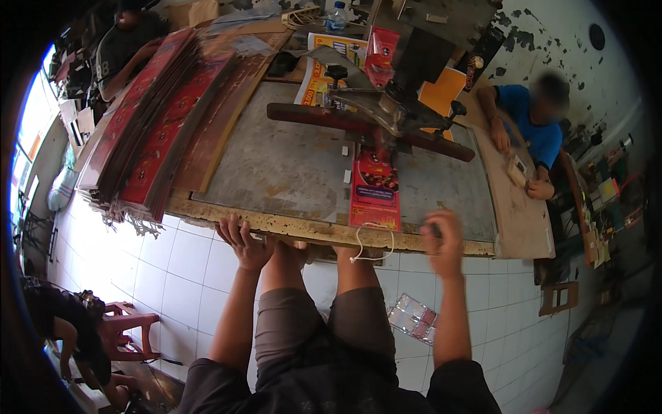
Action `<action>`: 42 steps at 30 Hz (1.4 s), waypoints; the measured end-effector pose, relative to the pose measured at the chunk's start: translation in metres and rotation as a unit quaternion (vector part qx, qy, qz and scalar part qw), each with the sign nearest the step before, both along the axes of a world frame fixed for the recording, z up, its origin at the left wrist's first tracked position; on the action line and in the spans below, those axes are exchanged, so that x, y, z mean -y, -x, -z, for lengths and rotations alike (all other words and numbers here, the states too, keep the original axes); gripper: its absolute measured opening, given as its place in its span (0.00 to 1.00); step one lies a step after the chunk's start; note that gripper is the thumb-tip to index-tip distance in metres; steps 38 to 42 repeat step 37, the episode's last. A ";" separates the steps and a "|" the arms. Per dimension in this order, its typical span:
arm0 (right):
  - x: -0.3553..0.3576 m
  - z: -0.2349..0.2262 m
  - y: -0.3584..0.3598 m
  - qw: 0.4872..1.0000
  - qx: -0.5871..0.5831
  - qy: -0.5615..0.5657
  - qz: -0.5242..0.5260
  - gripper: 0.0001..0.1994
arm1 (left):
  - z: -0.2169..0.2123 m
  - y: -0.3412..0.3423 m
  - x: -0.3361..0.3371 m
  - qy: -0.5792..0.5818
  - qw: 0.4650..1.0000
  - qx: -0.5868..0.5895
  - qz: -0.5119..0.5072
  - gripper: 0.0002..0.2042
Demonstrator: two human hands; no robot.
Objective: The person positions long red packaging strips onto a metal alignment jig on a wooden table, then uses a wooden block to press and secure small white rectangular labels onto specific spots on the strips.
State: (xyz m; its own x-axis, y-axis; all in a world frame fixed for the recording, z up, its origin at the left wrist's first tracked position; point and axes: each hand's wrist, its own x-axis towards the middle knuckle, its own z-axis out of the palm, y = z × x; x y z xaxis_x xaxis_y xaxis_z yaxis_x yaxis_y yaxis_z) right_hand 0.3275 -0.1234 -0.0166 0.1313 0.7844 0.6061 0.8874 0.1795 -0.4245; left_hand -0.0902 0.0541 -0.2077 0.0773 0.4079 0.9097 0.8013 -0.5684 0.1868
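A flat red printed packet point(375, 186) lies on the grey metal-topped table point(289, 159), its near end at the front edge. From that end a white cord loop point(393, 247) hangs over the edge. Across the packet's far part stands a metal clamp-like device point(393, 107) with a long dark-red bar. My left hand point(243, 241) rests at the front edge, left of the packet, fingers spread and nothing in it. Right of the packet, my right hand point(445, 241) hovers by the edge; its bent fingers are smeared by motion, and whether it holds anything is unclear.
Stacks of red printed strips point(148, 124) with white cords fill the table's left side. Behind the device are yellow printed sheets point(338, 48) and a water bottle point(336, 17). A person in blue point(541, 131) works at the right; a red stool point(131, 331) stands lower left.
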 end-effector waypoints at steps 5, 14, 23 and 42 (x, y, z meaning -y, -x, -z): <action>-0.020 -0.013 0.081 0.996 0.059 0.041 -0.057 0.20 | 0.000 0.002 0.003 0.014 1.000 -0.007 -0.014 0.36; -0.035 -0.014 0.080 0.988 0.069 0.118 -0.078 0.31 | 0.005 0.005 0.003 0.005 1.000 -0.001 -0.007 0.35; -0.043 -0.021 0.070 0.978 0.136 0.126 -0.092 0.31 | -0.015 -0.001 0.011 0.042 0.999 -0.003 -0.007 0.35; -0.029 0.003 0.073 0.980 0.164 0.102 -0.047 0.25 | -0.061 0.012 0.047 0.114 0.991 0.016 0.068 0.38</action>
